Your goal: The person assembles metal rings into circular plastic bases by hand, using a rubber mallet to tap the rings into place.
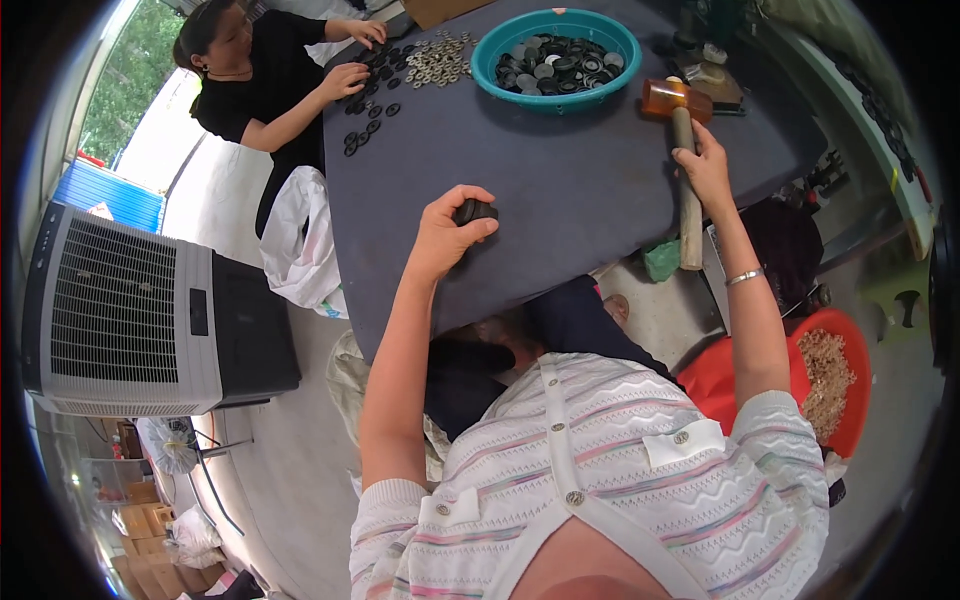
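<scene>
My left hand (447,236) is closed on a small black round part (475,211), pressing it onto the dark blue-grey table (570,170) near its front edge. My right hand (705,165) grips the wooden handle of a mallet (684,150) with an amber head (672,98), raised above the table's right side, head pointing away from me.
A teal bowl (556,48) of black and silver round parts sits at the table's far side. Another person (270,75) sorts loose rings (420,62) at the far left corner. A white and black air cooler (140,310) stands left. A red tub (835,375) of small pieces lies lower right.
</scene>
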Demonstrator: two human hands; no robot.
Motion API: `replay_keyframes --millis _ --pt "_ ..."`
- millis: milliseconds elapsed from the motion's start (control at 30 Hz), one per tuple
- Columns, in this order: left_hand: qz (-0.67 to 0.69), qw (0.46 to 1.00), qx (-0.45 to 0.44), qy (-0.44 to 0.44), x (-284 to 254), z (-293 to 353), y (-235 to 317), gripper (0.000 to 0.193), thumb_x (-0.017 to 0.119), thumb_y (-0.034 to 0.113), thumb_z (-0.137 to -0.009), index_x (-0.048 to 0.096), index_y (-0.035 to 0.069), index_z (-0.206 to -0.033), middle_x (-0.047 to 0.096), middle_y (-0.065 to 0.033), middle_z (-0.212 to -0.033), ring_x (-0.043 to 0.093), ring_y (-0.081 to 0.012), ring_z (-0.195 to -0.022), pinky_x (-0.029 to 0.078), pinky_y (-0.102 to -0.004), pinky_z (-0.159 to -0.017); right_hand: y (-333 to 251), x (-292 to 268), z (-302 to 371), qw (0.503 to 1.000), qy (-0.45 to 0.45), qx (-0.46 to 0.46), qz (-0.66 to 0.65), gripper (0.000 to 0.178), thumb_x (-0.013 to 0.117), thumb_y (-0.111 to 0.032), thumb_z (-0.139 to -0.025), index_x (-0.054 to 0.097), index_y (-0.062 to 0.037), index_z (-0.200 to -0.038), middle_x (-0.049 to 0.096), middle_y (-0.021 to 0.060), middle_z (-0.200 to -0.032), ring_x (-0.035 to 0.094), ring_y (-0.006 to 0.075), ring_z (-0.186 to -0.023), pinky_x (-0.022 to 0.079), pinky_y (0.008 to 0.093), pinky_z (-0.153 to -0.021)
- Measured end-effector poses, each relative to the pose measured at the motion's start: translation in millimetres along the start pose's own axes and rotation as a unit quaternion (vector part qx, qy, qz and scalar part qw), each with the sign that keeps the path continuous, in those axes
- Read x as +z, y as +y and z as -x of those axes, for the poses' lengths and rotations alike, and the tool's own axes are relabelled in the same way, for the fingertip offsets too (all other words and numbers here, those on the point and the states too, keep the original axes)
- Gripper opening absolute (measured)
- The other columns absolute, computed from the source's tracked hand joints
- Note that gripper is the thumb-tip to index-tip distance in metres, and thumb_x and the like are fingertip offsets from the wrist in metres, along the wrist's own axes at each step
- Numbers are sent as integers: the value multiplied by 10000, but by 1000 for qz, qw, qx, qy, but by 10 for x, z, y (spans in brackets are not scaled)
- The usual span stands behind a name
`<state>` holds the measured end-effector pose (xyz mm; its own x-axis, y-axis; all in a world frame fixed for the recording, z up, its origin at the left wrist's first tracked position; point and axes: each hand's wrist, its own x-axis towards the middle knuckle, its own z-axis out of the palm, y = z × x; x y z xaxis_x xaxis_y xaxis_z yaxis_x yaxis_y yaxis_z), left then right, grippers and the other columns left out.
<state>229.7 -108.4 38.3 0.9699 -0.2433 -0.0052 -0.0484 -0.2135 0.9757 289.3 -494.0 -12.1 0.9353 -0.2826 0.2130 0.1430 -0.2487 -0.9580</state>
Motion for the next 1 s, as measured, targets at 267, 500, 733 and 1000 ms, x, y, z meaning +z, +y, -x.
replay_keyframes --millis 267,500,733,1000 --pt "296 943 73 136 -588 985 -179 318 680 -24 -763 582 68 -1051 603 -94 -944 580 -151 -651 432 -227 -497 229 -44 -96 999 -45 -3 2 553 620 -59 -805 483 -5 -1337 603 51 -958 567 99 -722 491 247 -591" --pt "464 784 139 389 -1238 2616 -1155 308 667 85 -822 553 81 -1109 580 -172 -951 558 -231 -637 357 -222 -426 537 -257 -380 998 -66 -19 -5 529 634 -60 -848 472 12 -1346 612 58 -884 571 111 -696 479 244 -612" --pt "314 783 39 535 -972 3042 -1296 318 675 -13 -805 577 73 -1095 606 -55 -846 584 -144 -620 385 -208 -450 612 -356 -477 997 -75 -8 16 536 633 -67 -843 476 -5 -1352 622 60 -870 581 109 -710 479 245 -623" --pt "177 784 -38 593 -914 3110 -1311 322 734 57 -782 621 95 -1081 609 19 -794 562 -59 -621 410 -196 -534 565 -298 -445 998 -56 7 8 540 644 -84 -836 484 -17 -1347 614 48 -839 568 114 -651 463 246 -596"
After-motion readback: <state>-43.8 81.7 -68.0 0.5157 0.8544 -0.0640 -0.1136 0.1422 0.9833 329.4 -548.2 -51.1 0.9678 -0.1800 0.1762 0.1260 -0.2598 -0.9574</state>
